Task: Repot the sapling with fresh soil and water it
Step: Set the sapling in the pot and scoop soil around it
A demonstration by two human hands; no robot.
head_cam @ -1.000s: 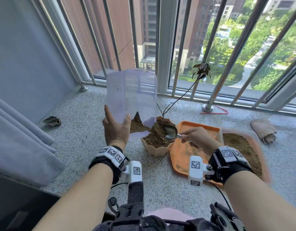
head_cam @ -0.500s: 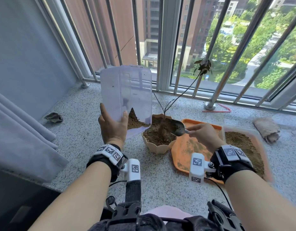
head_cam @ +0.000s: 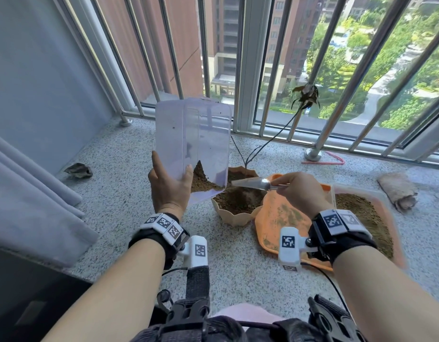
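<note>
My left hand (head_cam: pixel 169 186) grips a clear plastic container (head_cam: pixel 193 141), tilted up on end, with brown soil (head_cam: pixel 201 180) heaped in its low corner. The container's mouth hangs over a beige pot (head_cam: pixel 235 217) full of soil. A thin bare sapling (head_cam: pixel 270 141) with a few dried leaves rises from the pot toward the window bars. My right hand (head_cam: pixel 300 193) pinches the handle of a metal spoon (head_cam: pixel 250 182), whose bowl points left toward the container's mouth, above the pot.
An orange tray (head_cam: pixel 277 225) lies right of the pot, under my right wrist. Beside it a shallow tray of loose soil (head_cam: pixel 361 218). A rolled cloth (head_cam: pixel 398 191) lies far right, a dry leaf (head_cam: pixel 77 170) far left. Window bars (head_cam: pixel 327 114) close the ledge's far edge.
The spoon tipped its soil into the pot and swung round, its bowl now pointing at the container's mouth. My left hand kept the container tilted in place.
</note>
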